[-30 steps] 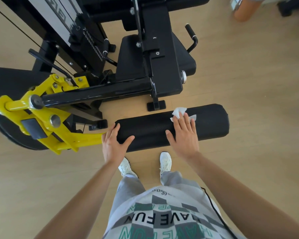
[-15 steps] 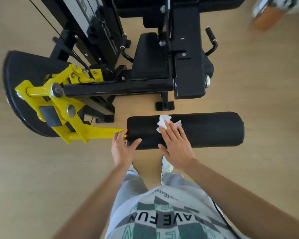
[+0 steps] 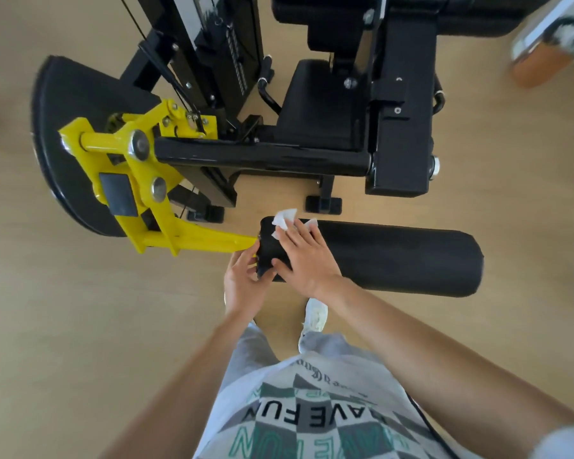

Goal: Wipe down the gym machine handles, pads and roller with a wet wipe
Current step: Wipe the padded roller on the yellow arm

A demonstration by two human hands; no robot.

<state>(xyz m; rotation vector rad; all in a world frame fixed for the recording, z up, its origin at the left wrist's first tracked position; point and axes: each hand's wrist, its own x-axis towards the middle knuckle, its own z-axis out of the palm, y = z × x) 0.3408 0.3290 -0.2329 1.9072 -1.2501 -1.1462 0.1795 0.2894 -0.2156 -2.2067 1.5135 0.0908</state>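
The right hand's fingers (image 3: pixel 295 236) lie straight and close together, flat on the wet wipe (image 3: pixel 285 217). They press it onto the top of the black roller (image 3: pixel 395 256) at its nine o'clock end, and white corners of the wipe poke out past the fingertips toward twelve. So the right hand (image 3: pixel 307 258) pins the cloth rather than grasping it. The left hand's fingers (image 3: pixel 244 260) and thumb are wrapped round that same end, where the roller meets the yellow arm (image 3: pixel 193 241), and the left hand (image 3: pixel 242 283) steadies it.

Several things could go wrong from here:
- With only flat pressure on it, the wipe may bunch up or slide out and drop to the floor (image 3: pixel 80 326).
- If the roller spins on its axle, the cloth would ride along instead of rubbing (the left grip looks like the only check on that).
- The yellow arm appears pivoted, so a hard downward push could swing it, and the left fingers sit close to that joint.
- The roller's underside is hidden and could easily be skipped.

The roller's cover looks smooth, matte and padded. The floor is pale and wood-toned. At twelve o'clock stands the rest of the machine, with its black beam (image 3: pixel 262 157), seat pad (image 3: pixel 322 107) and a curved handle (image 3: pixel 266 84). A blurred orange object (image 3: pixel 537 67) sits toward two o'clock, and a white shoe (image 3: pixel 315 316) shows at six.
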